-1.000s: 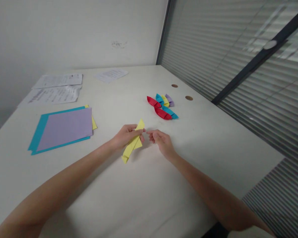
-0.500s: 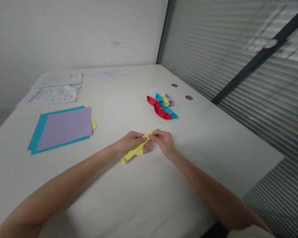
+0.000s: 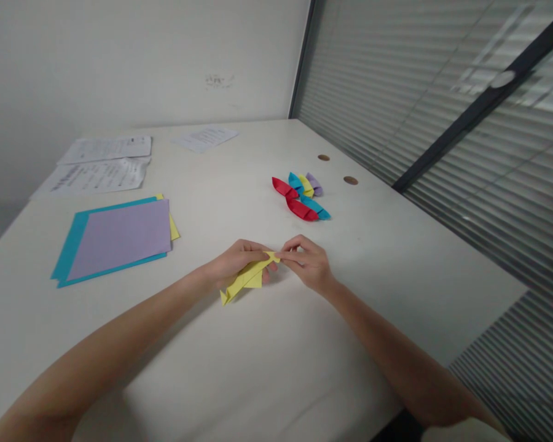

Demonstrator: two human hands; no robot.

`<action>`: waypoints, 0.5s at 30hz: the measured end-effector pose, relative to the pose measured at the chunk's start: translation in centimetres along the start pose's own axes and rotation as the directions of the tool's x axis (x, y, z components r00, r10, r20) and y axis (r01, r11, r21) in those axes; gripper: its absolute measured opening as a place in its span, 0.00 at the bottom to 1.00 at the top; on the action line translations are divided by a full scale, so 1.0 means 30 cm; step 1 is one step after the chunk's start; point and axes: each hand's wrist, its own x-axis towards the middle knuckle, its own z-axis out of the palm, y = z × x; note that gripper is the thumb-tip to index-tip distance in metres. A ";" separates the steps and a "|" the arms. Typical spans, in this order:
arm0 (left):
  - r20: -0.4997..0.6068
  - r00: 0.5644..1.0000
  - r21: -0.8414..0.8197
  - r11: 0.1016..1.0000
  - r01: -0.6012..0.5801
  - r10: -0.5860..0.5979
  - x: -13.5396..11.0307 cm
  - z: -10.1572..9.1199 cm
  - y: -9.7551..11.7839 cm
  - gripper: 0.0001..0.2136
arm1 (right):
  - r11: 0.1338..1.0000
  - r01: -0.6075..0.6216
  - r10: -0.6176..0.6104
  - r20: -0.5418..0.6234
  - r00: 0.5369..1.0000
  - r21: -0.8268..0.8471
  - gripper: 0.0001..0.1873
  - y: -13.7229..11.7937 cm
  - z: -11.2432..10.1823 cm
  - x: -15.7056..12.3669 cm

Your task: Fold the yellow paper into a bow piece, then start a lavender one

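A folded piece of yellow paper (image 3: 242,281) is held just above the white table, slanting from lower left to upper right. My left hand (image 3: 239,261) grips it near its upper half, thumb on top and fingers behind. My right hand (image 3: 308,261) pinches its upper right tip between thumb and fingers, and that tip is bent over. A small flap hangs under the strip's middle, and its lower left end splits into points. Parts of the paper under my left fingers are hidden.
Several folded paper pieces (image 3: 301,209) in red, blue, yellow and purple lie beyond my right hand. At left sits a stack of coloured sheets (image 3: 124,236), purple uppermost. Printed papers (image 3: 101,175) lie at the back left. Window blinds (image 3: 396,80) border the table's right side.
The paper's upper right tip, pointing up before, is now bent down to the right. My right hand has shifted slightly right, and the strip's lower end slightly left.
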 end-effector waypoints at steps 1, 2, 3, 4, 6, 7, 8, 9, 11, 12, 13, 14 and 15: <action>0.007 1.000 0.010 1.000 -0.002 0.002 -0.001 0.001 0.001 0.12 | 0.999 0.036 -0.036 0.014 0.999 -0.025 0.11 0.000 -0.004 -0.001; 0.013 1.000 0.027 1.000 -0.002 0.001 -0.002 0.002 0.002 0.12 | 0.997 0.061 -0.060 0.028 0.998 -0.049 0.11 0.000 -0.006 -0.002; 0.015 1.000 0.045 0.999 -0.001 0.000 -0.003 0.002 0.002 0.13 | 0.995 0.077 -0.074 0.041 0.996 -0.070 0.11 -0.002 -0.009 -0.003; 0.016 1.000 0.060 0.998 0.000 -0.001 -0.004 0.003 0.002 0.14 | 0.992 0.086 -0.082 0.051 0.995 -0.088 0.11 -0.004 -0.011 -0.003; 0.013 1.000 0.078 0.997 0.008 -0.009 -0.004 0.004 0.003 0.15 | 0.989 0.097 -0.089 0.071 0.994 -0.115 0.10 -0.011 -0.014 -0.002; 0.013 1.000 0.080 0.997 0.013 -0.014 -0.005 0.004 0.003 0.15 | 0.986 0.105 -0.095 0.080 0.992 -0.130 0.10 -0.014 -0.015 -0.002; 0.018 1.000 0.076 0.997 0.019 -0.021 -0.005 0.003 0.004 0.15 | 0.982 0.119 -0.107 0.087 0.990 -0.147 0.10 -0.017 -0.015 -0.003; 0.028 0.999 0.072 0.997 0.025 -0.027 -0.005 0.001 0.004 0.15 | 0.977 0.138 -0.123 0.095 0.988 -0.166 0.09 -0.020 -0.015 -0.005; 0.050 0.998 0.061 0.998 0.032 -0.035 -0.006 -0.004 0.005 0.14 | 0.967 0.169 -0.154 0.090 0.984 -0.189 0.08 -0.022 -0.012 -0.011; 0.055 0.998 0.055 0.998 0.033 -0.036 -0.006 -0.007 0.005 0.14 | 0.967 0.171 -0.159 0.079 0.984 -0.189 0.08 -0.022 -0.010 -0.015; 0.056 0.998 0.049 0.998 0.035 -0.038 -0.006 -0.009 0.006 0.14 | 0.969 0.163 -0.152 0.070 0.986 -0.184 0.08 -0.022 -0.008 -0.020; 0.051 0.998 0.044 0.998 0.037 -0.039 -0.006 -0.010 0.006 0.13 | 0.973 0.149 -0.141 0.061 0.988 -0.178 0.08 -0.021 -0.007 -0.024; 0.043 0.998 0.037 0.999 0.037 -0.039 -0.005 -0.011 0.006 0.13 | 0.975 0.141 -0.133 0.055 0.990 -0.173 0.09 -0.019 -0.008 -0.028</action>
